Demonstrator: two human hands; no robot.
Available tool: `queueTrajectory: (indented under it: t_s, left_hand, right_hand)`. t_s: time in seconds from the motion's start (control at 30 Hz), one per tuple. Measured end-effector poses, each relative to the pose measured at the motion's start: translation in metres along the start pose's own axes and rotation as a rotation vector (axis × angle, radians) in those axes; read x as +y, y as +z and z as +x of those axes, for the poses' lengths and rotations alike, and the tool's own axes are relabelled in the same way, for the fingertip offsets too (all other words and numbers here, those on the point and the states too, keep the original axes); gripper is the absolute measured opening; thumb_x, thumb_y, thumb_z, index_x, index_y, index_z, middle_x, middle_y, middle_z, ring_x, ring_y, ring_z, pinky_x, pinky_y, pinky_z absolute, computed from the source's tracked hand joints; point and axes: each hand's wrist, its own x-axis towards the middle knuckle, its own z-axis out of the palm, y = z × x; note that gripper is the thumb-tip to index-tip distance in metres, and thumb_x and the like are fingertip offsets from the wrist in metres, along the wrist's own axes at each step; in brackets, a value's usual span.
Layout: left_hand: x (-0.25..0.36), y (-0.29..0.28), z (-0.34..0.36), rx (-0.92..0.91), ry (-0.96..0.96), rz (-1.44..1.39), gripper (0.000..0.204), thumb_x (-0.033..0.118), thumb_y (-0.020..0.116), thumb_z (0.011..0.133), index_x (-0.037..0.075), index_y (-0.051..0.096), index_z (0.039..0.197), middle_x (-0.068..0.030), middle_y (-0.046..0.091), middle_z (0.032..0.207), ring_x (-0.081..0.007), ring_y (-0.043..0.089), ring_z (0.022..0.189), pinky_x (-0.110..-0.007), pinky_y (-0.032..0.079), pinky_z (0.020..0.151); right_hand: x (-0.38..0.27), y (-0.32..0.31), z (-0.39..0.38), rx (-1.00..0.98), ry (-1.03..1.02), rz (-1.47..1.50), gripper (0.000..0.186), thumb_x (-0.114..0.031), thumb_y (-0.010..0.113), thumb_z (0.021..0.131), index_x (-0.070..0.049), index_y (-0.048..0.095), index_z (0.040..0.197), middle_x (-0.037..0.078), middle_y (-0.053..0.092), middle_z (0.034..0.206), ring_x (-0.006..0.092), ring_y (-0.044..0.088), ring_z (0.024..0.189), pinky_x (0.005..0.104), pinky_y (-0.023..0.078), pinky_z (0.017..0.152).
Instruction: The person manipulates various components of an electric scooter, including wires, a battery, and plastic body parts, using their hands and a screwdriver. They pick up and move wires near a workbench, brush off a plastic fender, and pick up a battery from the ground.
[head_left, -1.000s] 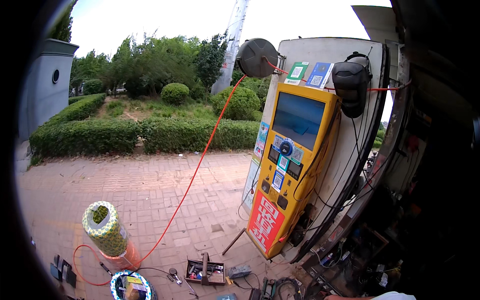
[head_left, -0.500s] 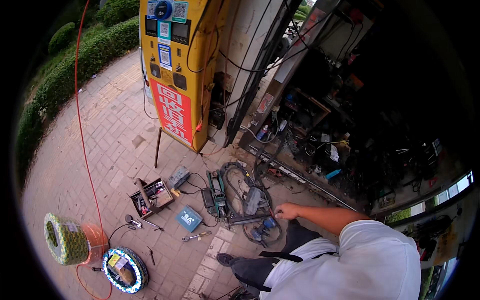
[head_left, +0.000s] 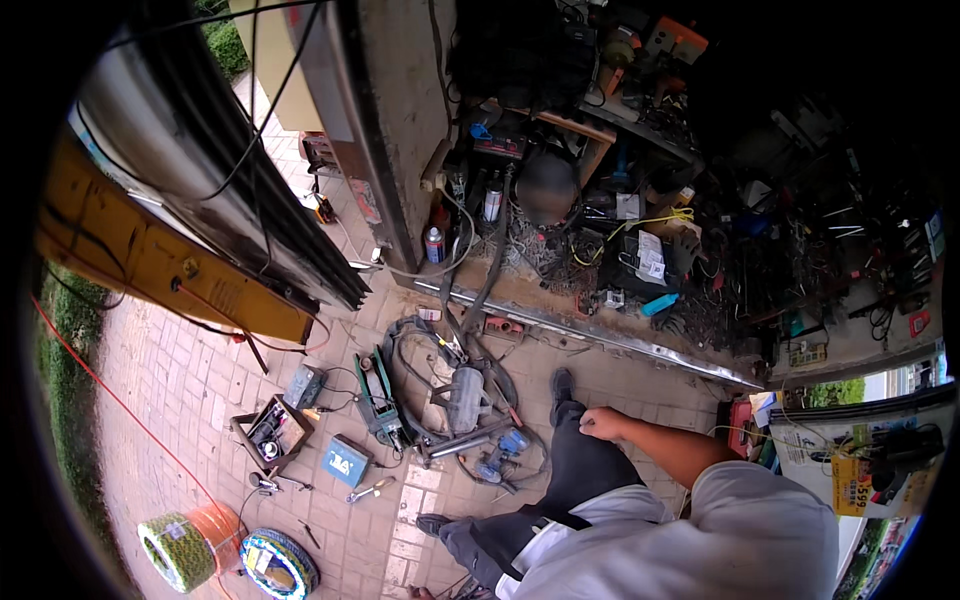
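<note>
My right hand [head_left: 600, 423] hangs over my dark trouser leg with its fingers curled in; whether anything is inside them is hidden. A small skin-coloured patch at the lower edge may be my left hand [head_left: 418, 592], cut off so that its fingers do not show. To the left of my right hand, blue-handled tools [head_left: 512, 441] lie on the paving beside a looped black hose [head_left: 400, 335]. A green floor jack [head_left: 376, 395] stands near the loop, with a clear plastic container [head_left: 466, 398] inside it.
A blue case [head_left: 345, 460], a ratchet wrench [head_left: 370, 490] and an open toolbox [head_left: 272, 432] lie on the paving. Wrapped tyres [head_left: 180, 550] stand lower left. A metal door sill [head_left: 600, 340] fronts a cluttered workshop floor. A red air hose [head_left: 120, 402] runs along the left.
My view has swung right toward the workshop, so the yellow machine has moved to the left edge. My right hand has shifted off the tools and over my leg.
</note>
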Motion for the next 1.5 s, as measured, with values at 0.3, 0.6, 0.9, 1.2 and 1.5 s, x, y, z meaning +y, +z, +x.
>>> queueTrajectory:
  t_s: [0.3, 0.6, 0.9, 1.2, 1.5]
  left_hand:
    - [0.382, -0.099, 0.014, -0.03, 0.19, -0.28, 0.037, 0.033, 0.057, 0.082, 0.0, 0.065, 0.098, -0.0211, 0.064, 0.096, -0.0339, 0.061, 0.094, -0.038, 0.047, 0.081]
    - [0.657, -0.107, 0.154, -0.087, 0.357, -0.261, 0.03, 0.028, 0.058, 0.083, 0.003, 0.064, 0.098, -0.0224, 0.063, 0.094, -0.0387, 0.06, 0.091, -0.041, 0.047, 0.078]
    - [0.742, -0.007, 0.357, -0.048, 0.363, -0.387, 0.045, 0.03, 0.062, 0.078, 0.001, 0.055, 0.113, -0.0199, 0.063, 0.1, -0.0351, 0.058, 0.098, -0.04, 0.046, 0.084]
    - [0.741, 0.031, 0.442, -0.007, 0.339, -0.354, 0.044, 0.039, 0.065, 0.077, 0.004, 0.059, 0.102, -0.0167, 0.061, 0.103, -0.0363, 0.054, 0.1, -0.043, 0.037, 0.092]
    - [0.788, -0.081, 0.256, 0.129, 0.494, -0.162, 0.033, 0.036, 0.061, 0.082, 0.004, 0.054, 0.08, -0.0147, 0.06, 0.077, -0.0339, 0.057, 0.077, -0.04, 0.04, 0.073]
  right_hand:
    - [0.197, -0.14, 0.043, 0.157, 0.322, 0.065, 0.029, -0.032, 0.062, 0.074, -0.007, 0.066, 0.088, 0.017, 0.065, 0.089, 0.0327, 0.062, 0.088, 0.0392, 0.048, 0.076]
    - [0.163, -0.155, 0.159, 0.09, 0.062, 0.266, 0.03, -0.03, 0.062, 0.077, -0.004, 0.065, 0.092, 0.016, 0.065, 0.09, 0.032, 0.062, 0.087, 0.0376, 0.049, 0.077]
    - [0.086, -0.17, 0.357, 0.177, -0.001, 0.627, 0.029, -0.023, 0.065, 0.079, 0.004, 0.061, 0.088, 0.014, 0.065, 0.082, 0.0208, 0.063, 0.077, 0.0311, 0.048, 0.069]
    - [0.067, -0.073, 0.425, -0.171, 0.131, 0.952, 0.036, -0.017, 0.068, 0.077, 0.004, 0.058, 0.104, 0.011, 0.065, 0.092, 0.0185, 0.061, 0.083, 0.0287, 0.047, 0.076]
    - [0.017, -0.059, 0.378, -0.132, -0.312, 0.813, 0.038, -0.015, 0.066, 0.075, -0.003, 0.051, 0.107, 0.016, 0.056, 0.106, 0.0288, 0.056, 0.098, 0.036, 0.044, 0.084]
